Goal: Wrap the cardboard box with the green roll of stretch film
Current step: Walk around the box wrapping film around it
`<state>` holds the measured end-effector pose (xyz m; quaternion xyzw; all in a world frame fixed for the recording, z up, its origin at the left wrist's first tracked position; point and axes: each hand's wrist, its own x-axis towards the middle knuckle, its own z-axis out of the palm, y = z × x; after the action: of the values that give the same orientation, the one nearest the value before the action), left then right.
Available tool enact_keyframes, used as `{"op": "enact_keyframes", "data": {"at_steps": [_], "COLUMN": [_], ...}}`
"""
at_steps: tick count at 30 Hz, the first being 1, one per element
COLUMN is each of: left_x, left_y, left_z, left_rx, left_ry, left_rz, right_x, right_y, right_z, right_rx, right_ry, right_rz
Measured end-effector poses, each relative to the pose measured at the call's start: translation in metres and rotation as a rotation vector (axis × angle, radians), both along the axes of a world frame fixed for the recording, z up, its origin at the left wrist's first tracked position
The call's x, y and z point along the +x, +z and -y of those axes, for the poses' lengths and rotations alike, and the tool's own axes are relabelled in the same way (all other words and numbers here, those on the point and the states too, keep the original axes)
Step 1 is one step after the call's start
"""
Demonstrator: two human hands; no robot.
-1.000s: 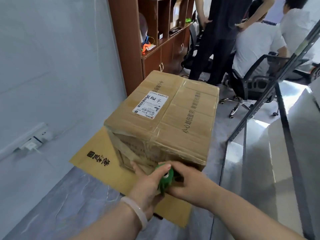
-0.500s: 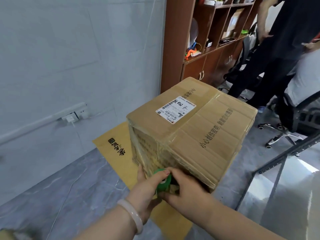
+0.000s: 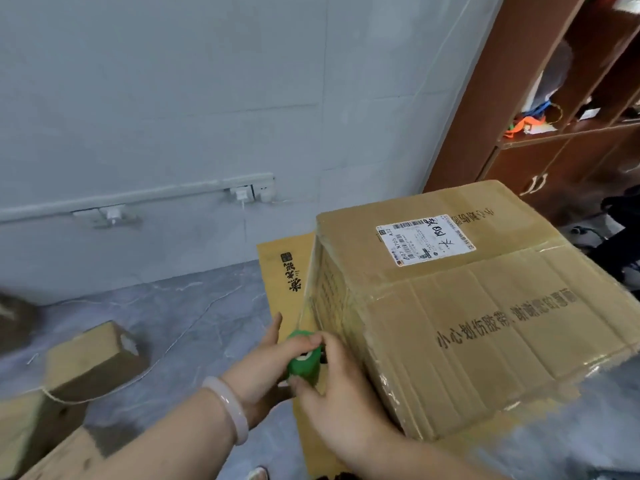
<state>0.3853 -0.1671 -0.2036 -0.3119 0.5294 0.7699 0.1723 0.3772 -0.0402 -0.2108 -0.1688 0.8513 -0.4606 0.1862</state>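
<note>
Head view, hands first: our left hand point(image 3: 263, 372) and right hand point(image 3: 343, 393) both clasp the green roll point(image 3: 303, 365), upright against the near lower corner of the cardboard box point(image 3: 450, 306). Over the last second we carried it leftward round to this corner. The near side now looks filmed, and the left side is next.

On the cardboard box point(image 3: 450, 341), the shipping label point(image 3: 425, 240) seemingly reads "607 N705 A32".
</note>
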Motion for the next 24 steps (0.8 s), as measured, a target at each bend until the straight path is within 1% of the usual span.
{"op": "enact_keyframes", "data": {"at_steps": [4,7,10,13,15,19,24], "left_x": [0.018,0.029,0.039,0.040,0.034,0.020,0.008], "left_y": [0.005,0.008,0.014,0.015,0.015,0.014,0.012], "left_z": [-0.019,-0.025,-0.027,-0.025,-0.020,-0.003,0.013], "left_rx": [0.026,-0.046,-0.060,-0.045,-0.024,-0.010,-0.007], "left_ry": [0.166,0.251,0.295,0.314,0.340,0.410,0.491], "left_rz": [-0.009,-0.022,-0.050,-0.069,-0.081,-0.110,-0.061], "right_x": [0.002,0.006,0.008,0.006,0.002,-0.009,-0.017], "right_y": [0.002,0.007,0.011,0.010,0.010,0.015,0.013], "right_z": [-0.012,-0.018,-0.021,-0.016,-0.009,0.013,0.033], "right_rx": [-0.038,-0.041,-0.031,-0.031,-0.035,-0.057,-0.030], "right_ry": [0.136,0.256,0.345,0.399,0.406,0.359,0.287], "right_rz": [0.042,0.135,0.150,0.126,0.114,0.170,0.191]}}
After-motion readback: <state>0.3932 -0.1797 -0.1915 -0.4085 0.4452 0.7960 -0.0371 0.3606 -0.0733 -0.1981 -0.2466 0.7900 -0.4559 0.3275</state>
